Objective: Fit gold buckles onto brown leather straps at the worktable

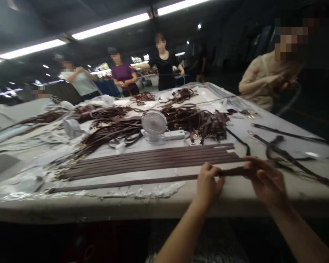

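- Tube lights (112, 26) over a dim workroom, and a pale table (126, 211) stretching out past my hands.
- Far left of my left hand is the tip of the brown strap (153, 180) I'm on; it runs pretty straight across the table to my fingers.
- Just beyond that, a row of flat straps (159, 160) lies side by side, with a little white fan (154, 123) behind it, farther out than either hand.
- Left hand (209, 184): thumb and fingers pinched on the strap near its right end, wrist low, forearm angling up from below. Looks to me like the step is working this one strap's end with both hands.
- Right hand (270, 184): just right of the left, palm turned inward, fingertips at the strap's end. Too blurry, can't tell if they're gripping. I'd say the next move calls for a steady left pinch and light right fingers, so it doesn't twist.
- Right of that hand, loose straps (296, 157) sprawl toward the table edge, and a co-worker (259, 82) is beyond them.
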The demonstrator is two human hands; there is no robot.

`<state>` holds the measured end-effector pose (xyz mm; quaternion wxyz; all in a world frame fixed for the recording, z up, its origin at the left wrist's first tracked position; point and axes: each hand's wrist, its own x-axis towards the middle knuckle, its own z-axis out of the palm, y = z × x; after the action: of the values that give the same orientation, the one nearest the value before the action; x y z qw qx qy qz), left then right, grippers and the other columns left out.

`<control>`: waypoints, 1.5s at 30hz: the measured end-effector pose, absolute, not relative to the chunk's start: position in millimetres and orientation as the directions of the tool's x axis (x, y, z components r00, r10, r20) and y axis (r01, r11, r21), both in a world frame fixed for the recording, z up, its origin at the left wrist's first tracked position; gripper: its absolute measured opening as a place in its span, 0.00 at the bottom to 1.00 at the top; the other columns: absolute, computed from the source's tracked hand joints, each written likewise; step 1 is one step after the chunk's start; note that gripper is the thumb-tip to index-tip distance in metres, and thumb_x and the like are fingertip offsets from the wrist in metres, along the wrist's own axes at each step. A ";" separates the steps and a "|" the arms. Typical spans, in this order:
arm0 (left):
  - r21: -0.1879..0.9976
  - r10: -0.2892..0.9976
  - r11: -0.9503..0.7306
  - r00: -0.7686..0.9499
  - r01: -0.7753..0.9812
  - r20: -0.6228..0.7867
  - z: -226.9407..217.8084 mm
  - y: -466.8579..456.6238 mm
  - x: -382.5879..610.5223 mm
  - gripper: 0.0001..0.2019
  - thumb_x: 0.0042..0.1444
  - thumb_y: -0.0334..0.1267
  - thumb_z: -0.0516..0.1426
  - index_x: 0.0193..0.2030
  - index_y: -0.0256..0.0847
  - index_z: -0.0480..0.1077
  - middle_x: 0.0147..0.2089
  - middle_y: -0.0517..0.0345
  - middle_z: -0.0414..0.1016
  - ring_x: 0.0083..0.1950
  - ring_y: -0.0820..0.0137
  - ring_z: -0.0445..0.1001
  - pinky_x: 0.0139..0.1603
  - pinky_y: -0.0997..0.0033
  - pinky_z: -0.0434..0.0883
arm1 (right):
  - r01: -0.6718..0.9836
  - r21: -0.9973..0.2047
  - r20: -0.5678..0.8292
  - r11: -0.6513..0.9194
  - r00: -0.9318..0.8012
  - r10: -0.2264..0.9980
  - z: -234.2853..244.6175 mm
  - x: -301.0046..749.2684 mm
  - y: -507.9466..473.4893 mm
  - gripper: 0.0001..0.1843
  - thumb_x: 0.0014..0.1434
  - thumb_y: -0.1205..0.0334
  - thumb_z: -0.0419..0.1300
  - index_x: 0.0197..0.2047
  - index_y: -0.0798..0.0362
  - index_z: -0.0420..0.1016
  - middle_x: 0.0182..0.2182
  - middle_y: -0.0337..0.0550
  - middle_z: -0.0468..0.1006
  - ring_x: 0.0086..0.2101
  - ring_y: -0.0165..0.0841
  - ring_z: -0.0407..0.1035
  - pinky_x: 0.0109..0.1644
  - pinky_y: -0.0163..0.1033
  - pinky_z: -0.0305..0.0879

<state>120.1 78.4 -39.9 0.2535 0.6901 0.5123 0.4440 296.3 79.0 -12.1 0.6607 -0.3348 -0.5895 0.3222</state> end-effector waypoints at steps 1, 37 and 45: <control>0.843 0.940 -0.323 0.041 0.431 0.340 -39.7 80.2 117.3 0.09 0.57 0.36 0.61 0.43 0.43 0.79 0.45 0.50 0.74 0.45 0.64 0.74 0.50 0.63 0.73 | -0.091 -0.854 0.508 0.513 0.070 0.858 -18.9 296.5 80.1 0.29 0.67 0.36 0.50 0.56 0.47 0.77 0.38 0.48 0.78 0.37 0.42 0.75 0.37 0.47 0.73; 0.994 0.980 0.031 -0.194 -0.106 -0.051 -61.6 68.3 78.0 0.14 0.55 0.45 0.64 0.40 0.36 0.81 0.37 0.46 0.86 0.40 0.58 0.85 0.43 0.65 0.81 | 0.494 -0.807 0.293 0.325 -0.143 0.945 -59.0 244.0 114.2 0.09 0.54 0.58 0.66 0.39 0.46 0.84 0.36 0.42 0.85 0.40 0.42 0.76 0.53 0.50 0.63; 0.994 0.981 -0.090 -0.176 -0.067 0.077 -75.6 65.0 81.8 0.13 0.57 0.43 0.63 0.46 0.39 0.80 0.43 0.47 0.85 0.41 0.60 0.85 0.44 0.62 0.82 | 0.471 -0.822 0.298 0.320 -0.123 0.946 -59.8 243.6 114.2 0.09 0.53 0.57 0.65 0.38 0.49 0.84 0.33 0.43 0.83 0.36 0.40 0.75 0.48 0.46 0.68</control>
<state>81.8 65.0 -75.6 0.4517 0.4561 0.5010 0.5805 243.6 114.2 -59.8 0.4219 -0.5104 -0.6944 0.2816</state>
